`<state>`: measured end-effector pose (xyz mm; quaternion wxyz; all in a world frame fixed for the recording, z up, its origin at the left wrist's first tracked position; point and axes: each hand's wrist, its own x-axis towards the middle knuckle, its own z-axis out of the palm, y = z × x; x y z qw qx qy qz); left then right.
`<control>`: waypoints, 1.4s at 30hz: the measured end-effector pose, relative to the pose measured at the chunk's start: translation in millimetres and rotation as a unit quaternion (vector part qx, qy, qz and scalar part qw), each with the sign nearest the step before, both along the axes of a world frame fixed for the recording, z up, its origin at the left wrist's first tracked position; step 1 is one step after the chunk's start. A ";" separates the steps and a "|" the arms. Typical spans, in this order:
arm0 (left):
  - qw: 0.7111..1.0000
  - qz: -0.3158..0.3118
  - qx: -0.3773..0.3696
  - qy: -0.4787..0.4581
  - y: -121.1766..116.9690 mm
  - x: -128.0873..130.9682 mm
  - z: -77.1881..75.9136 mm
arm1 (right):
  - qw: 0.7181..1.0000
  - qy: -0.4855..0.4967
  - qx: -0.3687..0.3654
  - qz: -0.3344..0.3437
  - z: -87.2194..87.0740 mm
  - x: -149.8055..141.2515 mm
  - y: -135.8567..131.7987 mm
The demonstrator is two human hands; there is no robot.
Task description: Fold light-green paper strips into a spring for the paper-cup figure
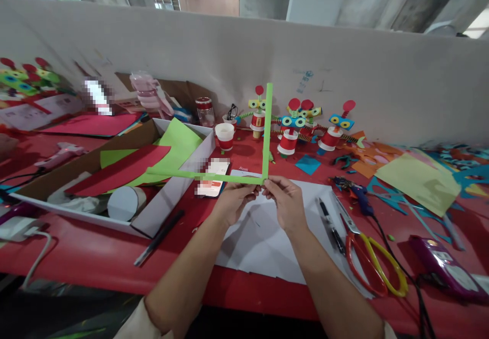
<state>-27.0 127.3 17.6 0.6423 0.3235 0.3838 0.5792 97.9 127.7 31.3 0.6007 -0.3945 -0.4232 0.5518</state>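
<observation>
Two long green paper strips (266, 130) meet at a right angle between my hands, one standing upright and the other reaching left over the cardboard box. My left hand (237, 200) pinches the strips at the corner from the left side. Close against it, my right hand (283, 200) pinches the same corner from the right. Both hands are above white paper sheets (263, 237) on the red table. A black pen (331, 226) and scissors (367, 257) with red and yellow handles lie to the right of my right hand.
At left stands a box (153, 211) holding green and red paper. Paper-cup figures (288, 140) and a cup (224, 136) line the back. A glue gun (355, 193), paper scraps (420, 181) and a purple device (445, 267) are at right. A phone (216, 176) lies beside the box.
</observation>
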 end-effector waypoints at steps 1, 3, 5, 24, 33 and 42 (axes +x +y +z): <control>1.000 0.001 -0.006 -0.012 0.0 0.5 -0.3 | 1.000 -0.001 0.000 0.001 -0.2 -0.4 -0.1; 1.000 0.003 -0.012 -0.025 0.2 1.0 -1.1 | 1.000 -0.001 0.000 0.000 -1.1 -1.2 -0.2; 1.000 0.000 -0.017 -0.025 0.9 1.1 -2.0 | 1.000 -0.004 0.003 0.000 -2.4 -1.9 0.0; 0.999 0.017 0.011 0.036 1.7 2.2 -1.0 | 0.999 -0.048 0.020 -0.013 -11.8 -5.1 -2.9; 0.992 0.117 0.056 0.005 2.2 13.8 -10.0 | 0.997 -0.055 0.050 0.018 -12.7 -7.9 -3.3; 0.997 0.033 0.007 -0.062 1.4 8.5 -7.2 | 0.996 -0.083 -0.006 -0.026 -18.8 -0.8 5.8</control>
